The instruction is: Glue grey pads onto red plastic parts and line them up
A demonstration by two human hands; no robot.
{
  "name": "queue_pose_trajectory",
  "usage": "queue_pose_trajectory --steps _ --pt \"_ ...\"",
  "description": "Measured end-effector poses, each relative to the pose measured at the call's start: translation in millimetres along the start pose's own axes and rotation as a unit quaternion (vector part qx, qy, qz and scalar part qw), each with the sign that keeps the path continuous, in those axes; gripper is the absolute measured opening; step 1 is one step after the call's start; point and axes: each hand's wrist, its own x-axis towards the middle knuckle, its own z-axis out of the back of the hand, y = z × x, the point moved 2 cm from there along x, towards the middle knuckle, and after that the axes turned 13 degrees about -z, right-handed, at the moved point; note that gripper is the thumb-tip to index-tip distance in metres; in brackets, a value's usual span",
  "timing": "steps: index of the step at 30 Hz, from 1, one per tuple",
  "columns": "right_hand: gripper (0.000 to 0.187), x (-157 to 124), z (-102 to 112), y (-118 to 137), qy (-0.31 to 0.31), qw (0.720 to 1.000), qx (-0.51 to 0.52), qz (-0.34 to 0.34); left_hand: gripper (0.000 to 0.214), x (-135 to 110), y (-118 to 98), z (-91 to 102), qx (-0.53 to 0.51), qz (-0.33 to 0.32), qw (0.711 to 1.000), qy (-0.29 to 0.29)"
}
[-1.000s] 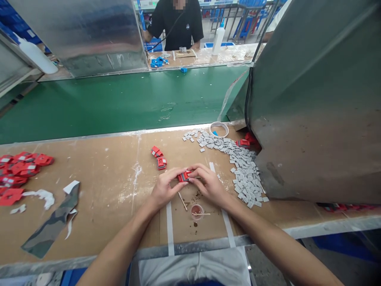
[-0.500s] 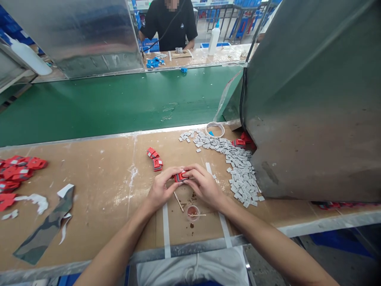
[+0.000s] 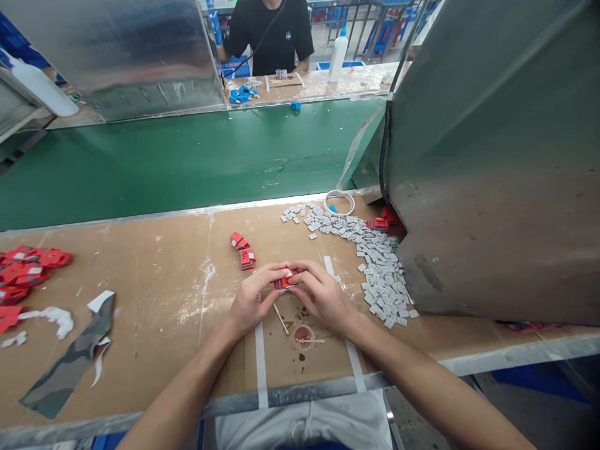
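Observation:
My left hand (image 3: 253,298) and my right hand (image 3: 321,294) meet at the middle of the brown workbench (image 3: 159,281), and both pinch one small red plastic part (image 3: 284,280) between fingertips. Just below the hands lie a thin wooden stick (image 3: 281,319) and a small round cap of brownish paste (image 3: 304,336) with another stick across it. Two or three more red parts (image 3: 242,249) sit a little up and left of the hands. A long spill of small grey tabs (image 3: 375,262) runs along the right.
A heap of red parts (image 3: 23,272) lies at the far left, with a camouflage strip (image 3: 70,359) and white scraps. A large grey metal hood (image 3: 497,156) blocks the right. A tape roll (image 3: 340,201) lies by the green conveyor belt (image 3: 187,156). Another person in black sits opposite.
My hands stay together on the red part, fingers closing a little more over it. The view has shifted slightly.

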Motion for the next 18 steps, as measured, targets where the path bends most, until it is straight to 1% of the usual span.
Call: queue_pose_trajectory --steps 3,7,13,18 --pt "0.008 -2.3 -1.7 1.5 0.007 1.0 -0.009 -0.002 0.033 -0.1 -2.9 -0.1 0.001 -0.009 1.0 0.007" --pt "0.018 -5.4 -3.9 3.9 0.026 0.999 -0.019 -0.037 0.033 -1.6 -4.9 -1.4 0.003 -0.013 1.0 0.023" --pt "0.02 -6.6 -5.6 7.4 0.036 0.996 0.022 -0.079 0.033 -4.0 -3.8 -2.6 0.018 -0.014 0.999 0.038" --pt "0.021 -7.2 -6.8 6.4 0.029 0.995 0.034 -0.086 0.034 -2.8 -4.8 -1.7 0.04 -0.027 0.998 0.04"
